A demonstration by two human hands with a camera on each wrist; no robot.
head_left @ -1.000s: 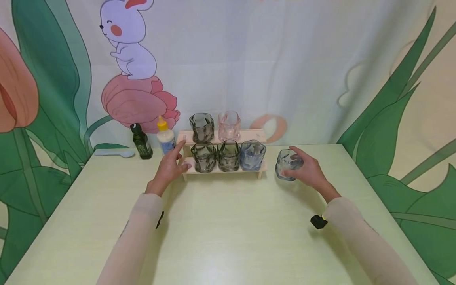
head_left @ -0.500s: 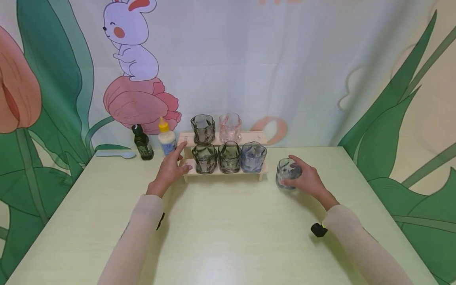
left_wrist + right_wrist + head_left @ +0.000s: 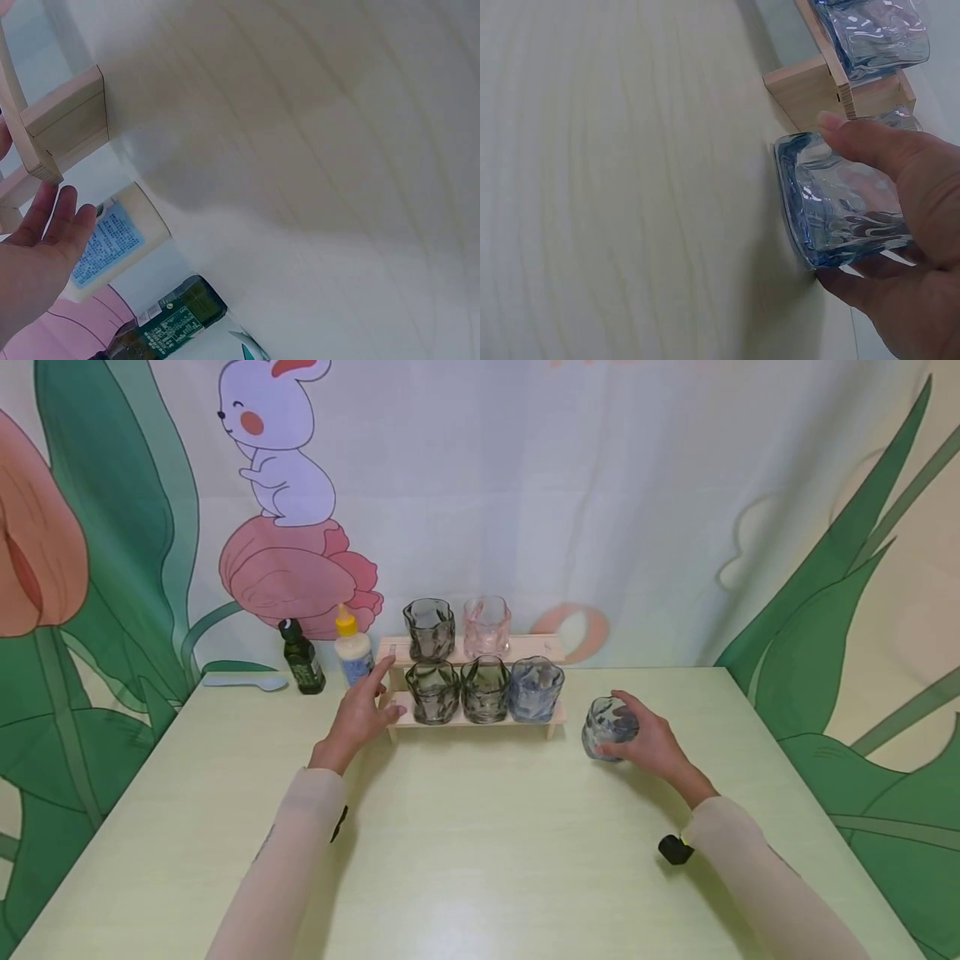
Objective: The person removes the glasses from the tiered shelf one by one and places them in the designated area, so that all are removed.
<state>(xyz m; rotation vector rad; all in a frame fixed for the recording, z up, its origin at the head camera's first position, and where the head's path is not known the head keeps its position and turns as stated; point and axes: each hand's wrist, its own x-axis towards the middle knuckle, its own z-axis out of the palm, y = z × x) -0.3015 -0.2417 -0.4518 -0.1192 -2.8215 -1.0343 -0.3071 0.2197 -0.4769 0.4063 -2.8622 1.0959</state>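
Note:
My right hand (image 3: 654,739) grips a bluish clear drinking glass (image 3: 840,202), thumb on one side and fingers on the other. This glass is upright at the tabletop, right of a two-tier wooden rack (image 3: 553,647); whether its base touches the table is unclear. My left hand (image 3: 358,722), fingers fairly straight and spread, touches the rack's left end. On the lower tier stand two dark grey-green glasses, one left (image 3: 432,693) and one middle (image 3: 484,691), with a blue glass (image 3: 536,691) at right. The upper tier bears a grey glass (image 3: 429,631) and a pink glass (image 3: 487,628).
Left of the rack stand a yellow-capped bottle (image 3: 353,653) and a dark green bottle (image 3: 303,662). A pale spoon (image 3: 247,682) lies at the table's back left. A printed curtain (image 3: 637,510) hangs behind the pale wooden table (image 3: 480,843).
My right hand has brought the clear glass lower and slightly toward me, mostly in the first half second. The left hand stays at the rack; the other glasses have not moved.

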